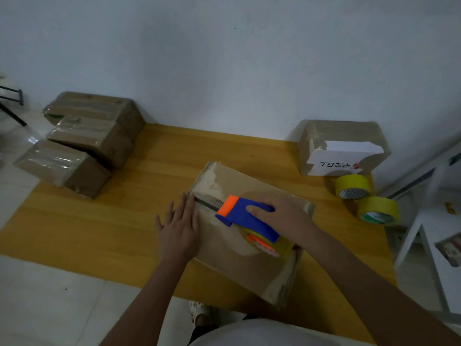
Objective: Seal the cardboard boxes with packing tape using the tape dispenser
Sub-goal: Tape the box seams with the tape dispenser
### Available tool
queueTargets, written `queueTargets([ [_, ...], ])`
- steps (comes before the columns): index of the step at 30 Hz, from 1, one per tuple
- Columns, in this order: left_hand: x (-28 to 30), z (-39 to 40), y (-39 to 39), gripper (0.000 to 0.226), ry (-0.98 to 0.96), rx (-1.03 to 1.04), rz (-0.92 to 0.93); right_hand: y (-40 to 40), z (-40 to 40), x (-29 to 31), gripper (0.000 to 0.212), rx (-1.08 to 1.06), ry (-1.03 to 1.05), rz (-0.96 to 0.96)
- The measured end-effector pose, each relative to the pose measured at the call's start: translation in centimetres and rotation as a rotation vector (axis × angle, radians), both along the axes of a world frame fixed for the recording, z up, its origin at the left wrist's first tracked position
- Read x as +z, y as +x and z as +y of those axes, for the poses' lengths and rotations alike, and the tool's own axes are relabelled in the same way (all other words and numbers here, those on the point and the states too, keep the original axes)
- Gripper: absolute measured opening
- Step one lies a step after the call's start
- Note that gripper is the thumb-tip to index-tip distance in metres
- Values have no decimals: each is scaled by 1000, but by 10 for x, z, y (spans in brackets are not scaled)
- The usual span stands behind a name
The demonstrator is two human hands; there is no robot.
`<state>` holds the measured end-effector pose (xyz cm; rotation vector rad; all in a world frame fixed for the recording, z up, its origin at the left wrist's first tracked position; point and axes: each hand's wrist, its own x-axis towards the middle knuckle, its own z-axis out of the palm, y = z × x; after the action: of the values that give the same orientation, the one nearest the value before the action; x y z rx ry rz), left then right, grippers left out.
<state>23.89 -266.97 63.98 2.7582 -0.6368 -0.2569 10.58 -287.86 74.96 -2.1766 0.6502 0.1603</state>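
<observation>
A brown cardboard box (252, 268) lies on the yellow wooden mat (104, 221) in front of me, its top seam partly open toward the far end. On top of the box rests a blue and orange tape dispenser (239, 216) with a yellowish tape roll in it, and my right hand (284, 216) grips it from the right. My left hand (180, 226) lies flat with fingers apart against the box's left edge and the mat.
Three taped cardboard boxes (92, 141) are stacked at the mat's far left corner. Another box with a white label (341, 148) stands at the far right by the wall, with two yellow tape rolls (353, 187) (378, 211) near it. White furniture (434, 236) stands at the right.
</observation>
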Motion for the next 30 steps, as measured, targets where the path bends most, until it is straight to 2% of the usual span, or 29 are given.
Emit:
queueTargets([
  [5, 2, 0, -1, 55, 14, -22, 4, -13, -3, 7, 39, 56, -88, -10],
  [13, 6, -1, 0, 54, 40, -46, 10, -65, -33, 17, 37, 90, -72, 111],
  [16, 6, -4, 3, 54, 45, -46, 4, -79, -34, 11, 35, 67, -80, 71],
  [19, 5, -7, 6, 54, 52, -48, -1, -75, -32, 5, 31, 38, -111, 11],
  [23, 5, -15, 18, 54, 38, -75, -11, -66, -37, -4, 40, -19, -98, 0],
  [30, 9, -62, 81, 55, 46, -205, -1, -30, -40, -9, 39, -158, -170, -41],
])
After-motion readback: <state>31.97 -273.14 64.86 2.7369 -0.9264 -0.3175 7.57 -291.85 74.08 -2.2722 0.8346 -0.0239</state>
